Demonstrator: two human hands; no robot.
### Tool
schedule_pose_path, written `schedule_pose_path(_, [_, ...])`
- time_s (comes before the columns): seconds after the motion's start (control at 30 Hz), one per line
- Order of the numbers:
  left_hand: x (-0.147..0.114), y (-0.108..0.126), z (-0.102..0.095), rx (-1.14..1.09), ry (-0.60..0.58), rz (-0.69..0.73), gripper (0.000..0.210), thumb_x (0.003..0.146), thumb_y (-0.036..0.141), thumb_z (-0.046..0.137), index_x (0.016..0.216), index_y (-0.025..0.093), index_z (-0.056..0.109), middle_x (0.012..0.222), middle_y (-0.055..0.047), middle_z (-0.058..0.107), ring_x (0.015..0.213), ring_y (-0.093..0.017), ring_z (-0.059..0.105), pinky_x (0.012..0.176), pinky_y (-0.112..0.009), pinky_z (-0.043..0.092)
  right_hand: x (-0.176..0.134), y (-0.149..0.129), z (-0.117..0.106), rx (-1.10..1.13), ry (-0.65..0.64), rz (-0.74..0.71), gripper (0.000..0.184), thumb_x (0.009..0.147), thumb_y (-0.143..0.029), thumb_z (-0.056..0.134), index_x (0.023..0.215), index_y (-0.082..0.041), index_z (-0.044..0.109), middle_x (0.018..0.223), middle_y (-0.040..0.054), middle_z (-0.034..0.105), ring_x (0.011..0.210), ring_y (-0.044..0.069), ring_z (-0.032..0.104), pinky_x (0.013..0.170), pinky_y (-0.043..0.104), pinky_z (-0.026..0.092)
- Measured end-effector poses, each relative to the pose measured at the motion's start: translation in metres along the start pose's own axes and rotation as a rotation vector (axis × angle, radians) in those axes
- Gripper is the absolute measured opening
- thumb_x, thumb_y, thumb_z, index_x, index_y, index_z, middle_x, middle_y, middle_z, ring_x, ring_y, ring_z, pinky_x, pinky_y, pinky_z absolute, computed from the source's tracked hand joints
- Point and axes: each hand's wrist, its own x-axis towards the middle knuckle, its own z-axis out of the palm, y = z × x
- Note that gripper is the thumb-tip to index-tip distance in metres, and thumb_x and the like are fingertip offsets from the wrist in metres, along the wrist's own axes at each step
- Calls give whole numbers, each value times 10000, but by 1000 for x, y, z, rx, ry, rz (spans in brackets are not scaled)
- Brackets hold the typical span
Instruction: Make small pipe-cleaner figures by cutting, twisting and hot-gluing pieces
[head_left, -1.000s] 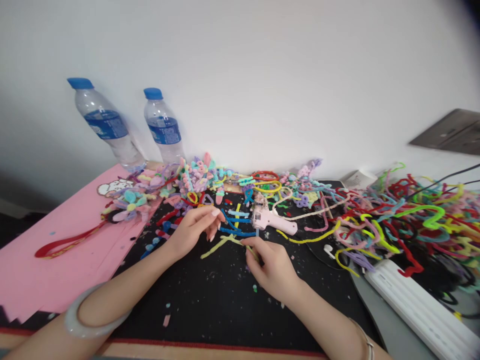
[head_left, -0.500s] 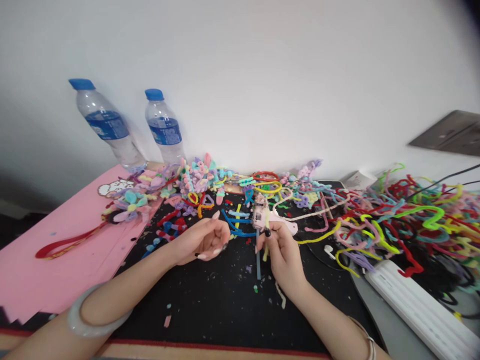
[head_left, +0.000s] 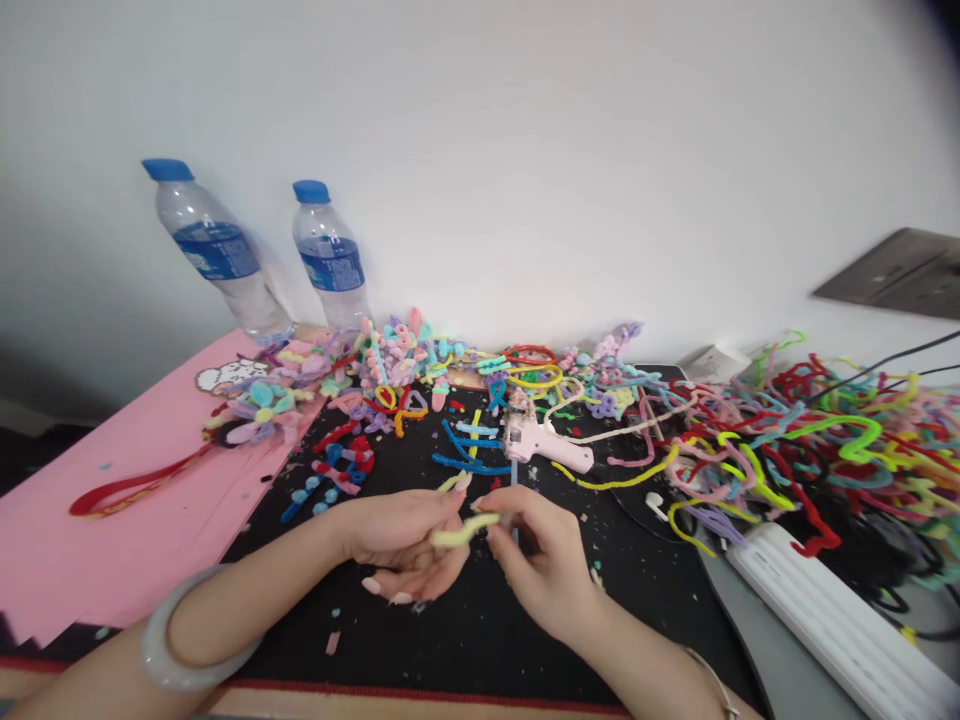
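Observation:
Between my hands a short pale yellow pipe cleaner (head_left: 463, 533) runs slightly bent. My right hand (head_left: 544, 565) pinches its right end between thumb and fingers. Its free end lies across the palm side of my left hand (head_left: 409, 545), which is turned up with thumb and fingers apart and loosely curled. Just beyond, blue pipe cleaners (head_left: 472, 464) and a yellow one (head_left: 475, 436) lie crossed on the black mat (head_left: 450, 650). A pink glue gun (head_left: 551, 446) lies behind my right hand, a clear glue stick extending from it towards me.
Finished pipe-cleaner pieces (head_left: 397, 360) are heaped along the wall. Loose pipe cleaners (head_left: 810, 430) tangle at right, beside a white power strip (head_left: 840, 620) and an earbud (head_left: 655, 505). Two water bottles (head_left: 330, 260) stand behind pink sheets (head_left: 135, 490) with a red strap (head_left: 142, 485).
My right hand has moved left and towards me from the glue gun, bringing the yellow pipe cleaner to my left hand. My left hand has lowered and turned its palm up.

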Motion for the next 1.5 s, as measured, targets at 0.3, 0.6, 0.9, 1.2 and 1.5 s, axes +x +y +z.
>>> schedule_pose_path(0.3, [13,-6,4,179,210,72,774,775,751,188,503,116,537,329,-26,486,176,-77,362,187,-161,223,-6,3,2,-45,-9,-5,289,791,-46,467,1030,-193,537,785,13,613,654,117,571,602,210,458])
schedule_pose_path(0.6, [14,-7,4,188,214,101,736,817,701,209,517,110,531,340,-20,486,190,-75,382,197,-152,231,-3,4,-1,-65,-53,9,185,819,-61,437,903,-181,549,744,10,608,645,110,571,599,192,450])
schedule_pose_path(0.9, [17,-9,5,178,268,115,720,842,665,221,513,109,539,327,-18,486,185,-77,382,196,-150,240,-6,5,0,-147,-63,-12,132,824,-100,431,824,-187,530,645,-11,530,538,105,507,509,193,407])
schedule_pose_path(1.2, [16,-9,3,187,259,78,742,834,680,195,530,103,547,354,-24,502,201,-72,398,210,-143,239,-1,0,-2,-101,-13,34,106,816,-140,462,794,-173,559,621,-3,554,491,99,459,469,204,380])
schedule_pose_path(1.5, [16,-11,0,141,223,92,753,809,712,183,509,114,530,347,-27,497,188,-81,385,193,-161,214,2,-2,-6,-49,-30,44,188,859,-145,441,952,-173,601,685,23,647,566,116,593,529,203,458])
